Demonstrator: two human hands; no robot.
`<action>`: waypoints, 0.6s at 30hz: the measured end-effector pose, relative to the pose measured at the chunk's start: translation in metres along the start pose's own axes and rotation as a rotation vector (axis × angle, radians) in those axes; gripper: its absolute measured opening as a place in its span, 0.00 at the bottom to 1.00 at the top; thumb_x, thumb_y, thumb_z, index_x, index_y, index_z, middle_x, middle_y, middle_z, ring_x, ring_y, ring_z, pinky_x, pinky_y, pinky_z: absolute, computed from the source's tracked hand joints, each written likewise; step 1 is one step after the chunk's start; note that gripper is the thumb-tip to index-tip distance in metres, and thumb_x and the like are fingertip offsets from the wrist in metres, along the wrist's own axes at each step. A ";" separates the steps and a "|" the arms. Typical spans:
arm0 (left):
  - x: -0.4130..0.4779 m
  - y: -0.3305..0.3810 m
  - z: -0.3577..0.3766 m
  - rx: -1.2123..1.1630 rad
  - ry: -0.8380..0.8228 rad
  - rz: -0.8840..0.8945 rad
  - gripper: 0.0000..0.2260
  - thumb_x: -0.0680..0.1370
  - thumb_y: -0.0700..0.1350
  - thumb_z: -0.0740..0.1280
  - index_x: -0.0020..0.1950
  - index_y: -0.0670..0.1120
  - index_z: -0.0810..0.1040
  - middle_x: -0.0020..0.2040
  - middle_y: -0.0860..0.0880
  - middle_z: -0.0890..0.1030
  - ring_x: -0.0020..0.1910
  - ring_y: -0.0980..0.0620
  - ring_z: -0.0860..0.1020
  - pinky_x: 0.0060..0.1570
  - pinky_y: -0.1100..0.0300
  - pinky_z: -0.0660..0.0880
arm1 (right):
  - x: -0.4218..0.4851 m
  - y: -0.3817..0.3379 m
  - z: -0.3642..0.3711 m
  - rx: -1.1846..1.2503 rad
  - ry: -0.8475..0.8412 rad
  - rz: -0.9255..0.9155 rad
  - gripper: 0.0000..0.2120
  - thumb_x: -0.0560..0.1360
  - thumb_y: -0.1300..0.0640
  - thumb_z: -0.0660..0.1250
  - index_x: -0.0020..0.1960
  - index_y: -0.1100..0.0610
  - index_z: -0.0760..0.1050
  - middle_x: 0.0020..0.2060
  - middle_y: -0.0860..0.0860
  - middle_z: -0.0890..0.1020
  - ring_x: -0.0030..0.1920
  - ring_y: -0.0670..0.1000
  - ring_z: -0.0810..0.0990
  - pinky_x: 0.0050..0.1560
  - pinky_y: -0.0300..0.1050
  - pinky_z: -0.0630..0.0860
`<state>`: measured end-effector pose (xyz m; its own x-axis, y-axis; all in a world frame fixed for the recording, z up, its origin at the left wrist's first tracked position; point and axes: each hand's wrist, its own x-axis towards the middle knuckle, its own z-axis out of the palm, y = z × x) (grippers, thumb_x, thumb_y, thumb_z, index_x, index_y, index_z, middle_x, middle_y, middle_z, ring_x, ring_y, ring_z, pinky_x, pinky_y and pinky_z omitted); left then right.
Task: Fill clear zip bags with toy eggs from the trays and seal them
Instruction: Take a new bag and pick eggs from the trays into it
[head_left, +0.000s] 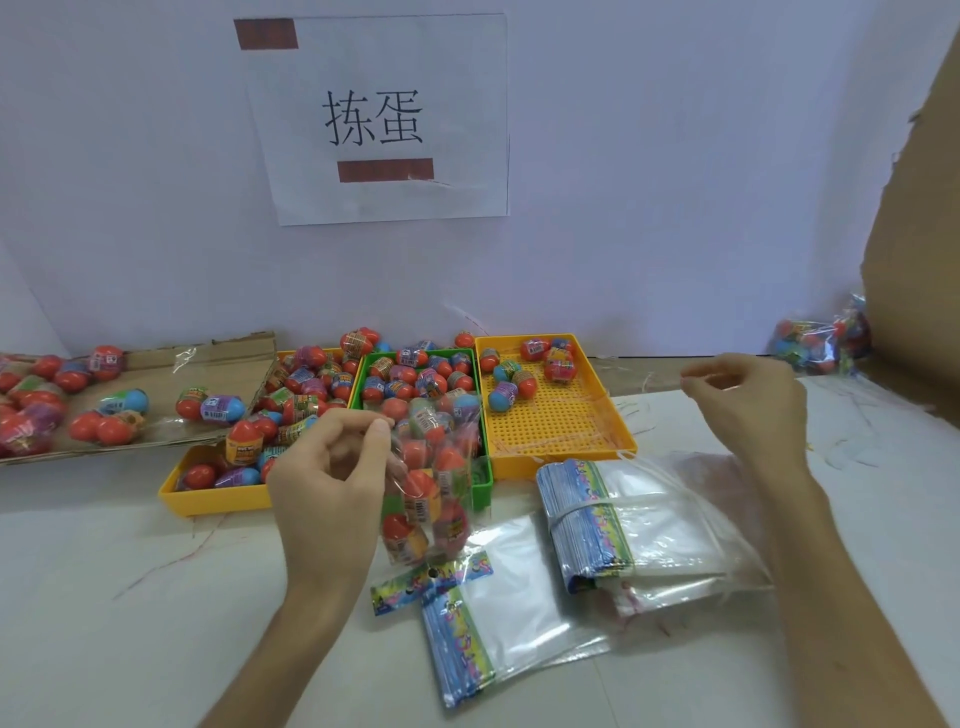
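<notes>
The left hand (332, 473) pinches the egg-filled zip bag (434, 499) at its mouth — the right hand (748, 400) curls, grip unclear — so the seal wants pressing evenly, edge to edge.

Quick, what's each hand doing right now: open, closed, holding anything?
Left hand: closed, pinching the top of the egg-filled clear bag.
Right hand: fingers curled, fingertips pinched together; whether the grip holds anything cannot be told.

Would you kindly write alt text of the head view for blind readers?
A person's left hand pinches a clear plastic bag filled with toy eggs above a white table; the right hand hovers, fingers curled. Behind stand yellow plastic trays and a green plastic tray of eggs, stacked empty bags alongside.
</notes>
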<state>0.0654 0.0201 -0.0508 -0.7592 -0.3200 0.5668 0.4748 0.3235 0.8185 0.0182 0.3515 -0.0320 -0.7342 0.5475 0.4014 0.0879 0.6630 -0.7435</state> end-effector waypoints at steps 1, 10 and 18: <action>0.000 0.000 0.000 -0.001 0.000 -0.001 0.10 0.81 0.38 0.68 0.43 0.52 0.81 0.31 0.52 0.82 0.30 0.53 0.81 0.34 0.57 0.80 | 0.001 0.001 0.000 -0.007 0.031 0.054 0.16 0.75 0.46 0.70 0.33 0.54 0.80 0.31 0.44 0.81 0.38 0.51 0.79 0.42 0.46 0.69; 0.000 0.003 0.001 -0.014 -0.055 -0.009 0.07 0.80 0.40 0.69 0.46 0.51 0.82 0.33 0.53 0.82 0.33 0.52 0.81 0.36 0.51 0.81 | -0.008 -0.020 0.010 0.102 -0.170 -0.099 0.13 0.74 0.66 0.69 0.55 0.53 0.79 0.50 0.52 0.81 0.41 0.49 0.79 0.42 0.45 0.74; -0.001 0.005 0.003 -0.094 -0.115 -0.020 0.06 0.77 0.52 0.67 0.49 0.53 0.83 0.37 0.51 0.83 0.36 0.50 0.82 0.36 0.53 0.81 | -0.067 -0.077 0.032 0.426 -0.914 -0.265 0.13 0.70 0.42 0.76 0.53 0.42 0.81 0.43 0.45 0.86 0.40 0.47 0.85 0.41 0.35 0.78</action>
<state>0.0674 0.0245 -0.0481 -0.8123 -0.2198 0.5402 0.4946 0.2314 0.8378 0.0393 0.2479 -0.0188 -0.9409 -0.3021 0.1533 -0.2647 0.3733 -0.8891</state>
